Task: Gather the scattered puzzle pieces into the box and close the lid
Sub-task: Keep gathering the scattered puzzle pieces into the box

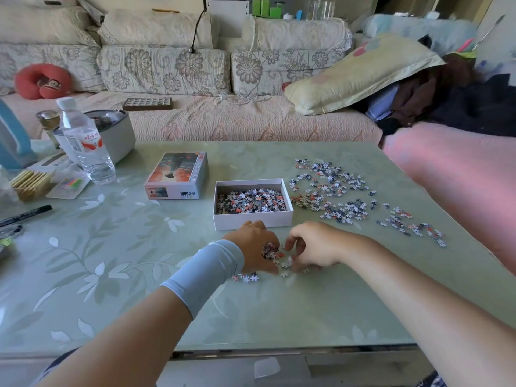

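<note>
**Clearing partly done**

A clump of small multicoloured cardboard puzzle pieces (269, 250) is held in the cupped left hand (255, 245), just in front of the open white cardboard box (252, 221), which is partly filled. The fingers of the right hand (315, 247) are curled over loose pieces there; whether any is pinched cannot be told. Scattered pieces (335, 191) are spread right of the box, and the picture-printed lid (178, 174) is set left of it.

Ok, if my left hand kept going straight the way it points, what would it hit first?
Most likely the near wall of the open white box, just beyond the left hand, which cups puzzle pieces. Its knuckles look almost against the wall, though depth is hard to judge.
</note>
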`<state>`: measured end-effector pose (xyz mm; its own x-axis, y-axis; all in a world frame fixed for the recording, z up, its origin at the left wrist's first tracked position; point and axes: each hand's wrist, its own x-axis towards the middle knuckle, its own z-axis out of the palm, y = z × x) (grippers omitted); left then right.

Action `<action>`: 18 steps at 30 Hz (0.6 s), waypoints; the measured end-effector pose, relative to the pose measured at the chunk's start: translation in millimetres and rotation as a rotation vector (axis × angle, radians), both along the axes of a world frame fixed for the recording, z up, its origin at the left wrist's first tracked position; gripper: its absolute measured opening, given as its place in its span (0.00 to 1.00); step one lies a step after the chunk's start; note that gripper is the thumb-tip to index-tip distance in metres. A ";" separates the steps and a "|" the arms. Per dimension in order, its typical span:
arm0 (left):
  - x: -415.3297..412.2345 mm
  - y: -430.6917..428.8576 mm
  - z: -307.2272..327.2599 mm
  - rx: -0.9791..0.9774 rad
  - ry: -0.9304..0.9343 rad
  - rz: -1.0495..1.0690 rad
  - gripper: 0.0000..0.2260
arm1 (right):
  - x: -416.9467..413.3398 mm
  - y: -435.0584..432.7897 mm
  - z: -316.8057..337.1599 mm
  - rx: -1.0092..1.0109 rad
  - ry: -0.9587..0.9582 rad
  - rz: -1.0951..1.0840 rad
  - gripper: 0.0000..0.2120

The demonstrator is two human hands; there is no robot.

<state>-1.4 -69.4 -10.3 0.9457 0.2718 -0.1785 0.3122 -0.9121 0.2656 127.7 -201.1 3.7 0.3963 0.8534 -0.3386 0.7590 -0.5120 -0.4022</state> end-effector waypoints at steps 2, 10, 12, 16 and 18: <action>-1.3 6.7 0.0 -0.018 -0.026 0.008 0.22 | -0.8 6.6 -3.3 0.077 -0.029 -0.009 0.14; -20.0 34.2 9.6 -0.043 0.060 0.092 0.35 | -7.1 24.7 2.3 0.146 -0.076 -0.024 0.19; -23.1 35.1 9.6 0.047 0.191 0.110 0.41 | -6.8 23.1 5.2 0.030 -0.129 0.006 0.30; -17.6 29.5 3.8 0.008 0.157 0.125 0.33 | -17.4 23.7 -4.7 -0.039 -0.143 0.032 0.45; -13.7 26.4 4.4 -0.026 0.120 0.113 0.27 | -24.0 28.9 -11.1 0.023 -0.132 0.047 0.40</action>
<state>-15.1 -43.0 -6.0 0.8809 0.3691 -0.2964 0.4433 -0.8628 0.2430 103.7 -172.3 -7.3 0.3953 0.8791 -0.2664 0.8291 -0.4663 -0.3085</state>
